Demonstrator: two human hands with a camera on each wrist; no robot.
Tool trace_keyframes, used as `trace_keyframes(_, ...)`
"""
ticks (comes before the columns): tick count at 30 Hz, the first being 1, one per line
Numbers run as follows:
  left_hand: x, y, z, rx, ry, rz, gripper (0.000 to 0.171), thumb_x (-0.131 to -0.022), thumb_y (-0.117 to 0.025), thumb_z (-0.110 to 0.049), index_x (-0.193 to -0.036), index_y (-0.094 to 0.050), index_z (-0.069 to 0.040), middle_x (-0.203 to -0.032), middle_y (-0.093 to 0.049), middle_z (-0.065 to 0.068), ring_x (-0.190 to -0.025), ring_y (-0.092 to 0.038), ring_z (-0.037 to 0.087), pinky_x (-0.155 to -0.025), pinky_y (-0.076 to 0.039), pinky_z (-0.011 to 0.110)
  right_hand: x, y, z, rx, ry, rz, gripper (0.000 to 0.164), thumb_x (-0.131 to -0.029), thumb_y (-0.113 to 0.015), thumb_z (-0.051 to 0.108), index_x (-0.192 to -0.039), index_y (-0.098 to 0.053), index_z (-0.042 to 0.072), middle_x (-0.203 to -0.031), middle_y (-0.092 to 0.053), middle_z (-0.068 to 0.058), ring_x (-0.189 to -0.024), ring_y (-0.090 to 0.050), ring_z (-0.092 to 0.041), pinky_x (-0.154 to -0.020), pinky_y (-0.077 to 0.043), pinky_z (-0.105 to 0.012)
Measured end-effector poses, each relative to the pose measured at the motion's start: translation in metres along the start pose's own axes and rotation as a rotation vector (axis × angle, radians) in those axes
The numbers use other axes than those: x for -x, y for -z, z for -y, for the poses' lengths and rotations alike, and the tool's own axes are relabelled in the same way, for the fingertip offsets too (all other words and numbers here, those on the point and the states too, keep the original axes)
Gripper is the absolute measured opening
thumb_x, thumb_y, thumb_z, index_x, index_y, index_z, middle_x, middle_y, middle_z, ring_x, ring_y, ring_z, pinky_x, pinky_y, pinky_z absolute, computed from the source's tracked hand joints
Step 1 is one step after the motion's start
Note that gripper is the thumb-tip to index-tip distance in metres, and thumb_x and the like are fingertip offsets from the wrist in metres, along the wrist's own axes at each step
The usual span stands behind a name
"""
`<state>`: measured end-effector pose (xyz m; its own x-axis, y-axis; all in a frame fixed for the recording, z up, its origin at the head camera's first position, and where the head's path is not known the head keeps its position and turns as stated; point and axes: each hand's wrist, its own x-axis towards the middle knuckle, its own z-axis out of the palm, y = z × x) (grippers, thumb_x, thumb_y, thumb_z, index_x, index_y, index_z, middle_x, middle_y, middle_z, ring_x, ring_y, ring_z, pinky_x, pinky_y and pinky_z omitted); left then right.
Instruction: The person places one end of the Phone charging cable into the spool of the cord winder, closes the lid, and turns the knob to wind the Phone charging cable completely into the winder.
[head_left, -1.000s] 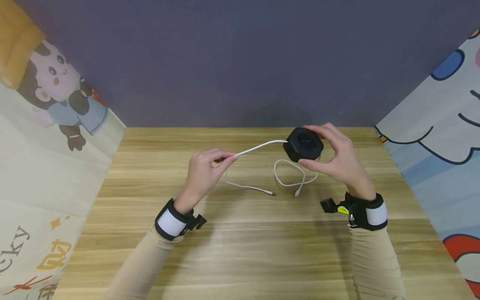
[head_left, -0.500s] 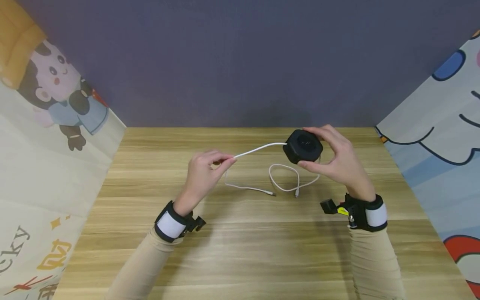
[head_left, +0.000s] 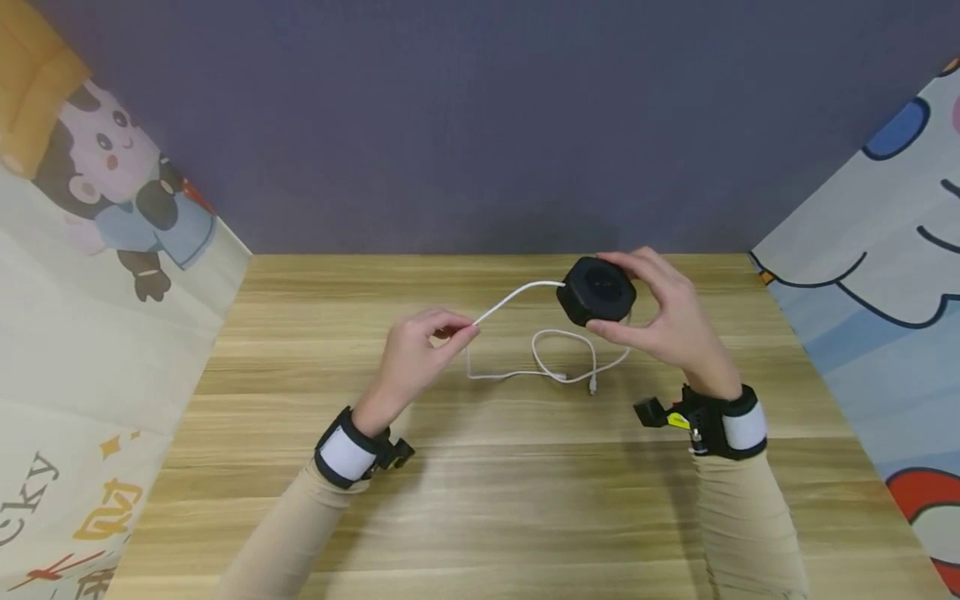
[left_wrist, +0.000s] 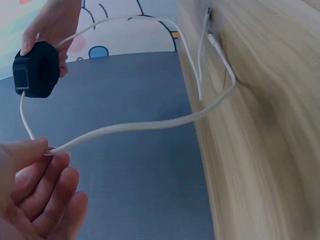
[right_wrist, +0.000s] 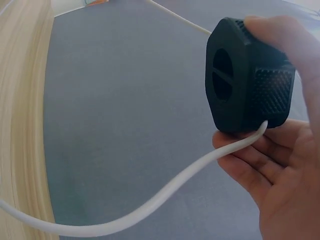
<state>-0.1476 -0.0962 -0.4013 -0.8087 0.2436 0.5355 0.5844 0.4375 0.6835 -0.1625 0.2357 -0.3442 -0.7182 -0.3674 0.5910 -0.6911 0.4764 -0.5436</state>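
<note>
A black hexagonal cable winder (head_left: 597, 292) is held up over the far part of the table by my right hand (head_left: 667, 312), thumb and fingers on opposite edges. White charging cable (head_left: 517, 293) comes out of both its sides. To the left, my left hand (head_left: 416, 358) pinches one strand between thumb and forefinger; the strand bows slightly between the hands. In the left wrist view that cable (left_wrist: 130, 127) runs past the pinch down to the tabletop. Ridged sides and a round, slotted face show on the winder (right_wrist: 245, 75) in the right wrist view.
On the wooden table (head_left: 480, 500), the other stretch of cable makes a loose loop, with a cable plug (head_left: 592, 386) at its end. A second plug (head_left: 561, 377) lies beside the loop. A dark wall (head_left: 480, 125) stands behind, with cartoon-printed panels left and right.
My right hand has shifted slightly left with the winder, and my left hand slightly right and nearer. The strand between them bows more. The left-hand cable's plug has slid right to the loop.
</note>
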Motion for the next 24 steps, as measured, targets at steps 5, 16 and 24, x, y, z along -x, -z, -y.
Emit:
trace_keyframes(5,0.003,-0.009,0.001,0.149,0.081,0.110,0.008,-0.094,-0.074,-0.008,-0.097,-0.073,0.000,-0.096,-0.076,0.011,-0.093,-0.074,0.027,-0.089,-0.062,0.039,-0.006,-0.003,0.003,-0.048,0.000,-0.050,0.078,-0.063,-0.094,0.010,-0.135,-0.065,0.001,-0.111,-0.065,-0.013,-0.105,-0.055,-0.005,-0.091,-0.043,-0.018)
trace_keyframes(16,0.011,-0.032,0.009,0.348,0.132,0.264,0.014,-0.097,-0.066,0.000,-0.109,-0.063,0.008,-0.099,-0.072,0.020,-0.091,-0.073,0.029,-0.089,-0.061,0.035,-0.016,-0.004,0.011,-0.094,0.023,-0.172,0.075,-0.074,-0.090,0.040,-0.134,-0.067,0.001,-0.112,-0.064,0.001,-0.107,-0.056,-0.009,-0.097,-0.045,-0.023)
trace_keyframes(24,0.019,-0.041,0.013,0.443,0.236,0.310,0.016,-0.101,-0.063,-0.002,-0.109,-0.065,0.011,-0.099,-0.070,0.025,-0.082,-0.075,0.028,-0.077,-0.064,0.030,-0.021,-0.003,0.022,-0.136,0.044,-0.277,0.086,-0.079,-0.083,0.058,-0.127,-0.066,-0.010,-0.110,-0.062,0.009,-0.105,-0.056,-0.005,-0.096,-0.046,-0.021)
